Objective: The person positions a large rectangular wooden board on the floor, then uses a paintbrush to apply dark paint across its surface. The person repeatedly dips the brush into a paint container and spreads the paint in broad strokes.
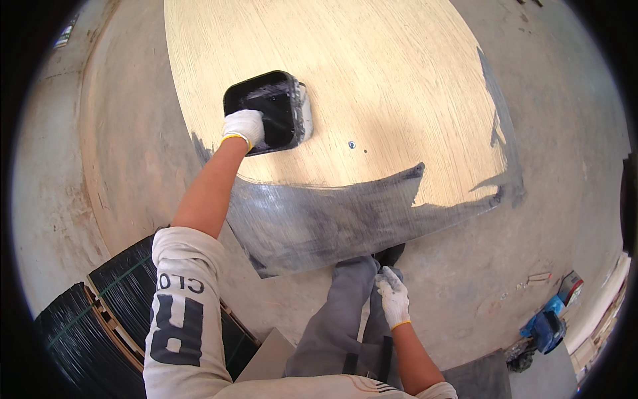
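My left hand (pixel 243 128), in a white knit glove with a yellow cuff, is closed over the near-left rim of a black plastic tub (pixel 279 122); its fingertips are hidden. Dark, wet-looking material lies inside the tub, and pale residue coats its right side. The tub stands on a large wood-grain panel (pixel 349 90). A dark grey coating (pixel 309 224) covers the panel's near edge and part of its right edge. Below that edge, my right hand (pixel 394 298), gloved alike and grey-stained at the fingers, is by my knee; whether it holds anything is unclear.
Black-wrapped stacks with green straps (pixel 122 282) stand at lower left. The concrete floor (pixel 463 279) surrounds the panel. At lower right lie a blue bag and dark items (pixel 546 329), beside a small box (pixel 570 288) and a grey board (pixel 478 376).
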{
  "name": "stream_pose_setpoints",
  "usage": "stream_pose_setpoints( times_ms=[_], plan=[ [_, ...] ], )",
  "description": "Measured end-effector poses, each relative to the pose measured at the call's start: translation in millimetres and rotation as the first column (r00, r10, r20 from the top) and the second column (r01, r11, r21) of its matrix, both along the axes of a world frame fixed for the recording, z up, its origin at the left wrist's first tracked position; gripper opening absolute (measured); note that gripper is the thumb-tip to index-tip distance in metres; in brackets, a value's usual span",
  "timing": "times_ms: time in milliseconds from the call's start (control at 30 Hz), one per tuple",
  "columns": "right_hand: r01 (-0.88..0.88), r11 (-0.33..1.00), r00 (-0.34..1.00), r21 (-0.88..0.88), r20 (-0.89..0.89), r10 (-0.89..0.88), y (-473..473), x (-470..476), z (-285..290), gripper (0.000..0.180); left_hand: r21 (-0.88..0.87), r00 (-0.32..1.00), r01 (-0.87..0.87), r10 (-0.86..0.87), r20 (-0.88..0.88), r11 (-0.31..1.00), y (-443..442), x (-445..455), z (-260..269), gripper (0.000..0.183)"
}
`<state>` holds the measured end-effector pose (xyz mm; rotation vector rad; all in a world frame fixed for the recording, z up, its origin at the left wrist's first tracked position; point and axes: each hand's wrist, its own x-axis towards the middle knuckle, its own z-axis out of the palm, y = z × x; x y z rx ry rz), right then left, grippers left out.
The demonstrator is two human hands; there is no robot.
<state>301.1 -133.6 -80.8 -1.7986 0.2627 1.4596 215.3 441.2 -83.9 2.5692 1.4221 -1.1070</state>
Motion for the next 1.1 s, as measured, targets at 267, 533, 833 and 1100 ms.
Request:
stream_pose_setpoints(
  times_ms=[267,533,833,1100],
  plan=[
    [0.016,1.0,0.998,-0.019,-0.059,-0.017,11.1,6.3,-0.6,0.047,0.089,0.989,-0.149,0.15,-0.001,0.985,38.8,-40.9,0.3,0.033],
    [-0.048,0.999,0.997,0.0,-0.067,0.048,22.8,-2.6,-6.6,0.048,-0.155,0.982,-0.183,0.186,0.009,0.971,100.9,-117.9,-26.2,0.04],
    [-0.061,0.997,0.998,-0.04,0.007,0.061,19.7,19.1,2.4,0.048,-0.02,0.977,-0.213,0.212,-0.03,0.977,53.4,-50.7,58.0,0.04],
    [-0.101,0.995,0.995,-0.006,0.004,0.101,26.2,22.7,8.6,0.047,0.029,0.987,-0.154,0.153,0.048,0.988,28.5,-60.8,92.0,0.043]
  ],
)
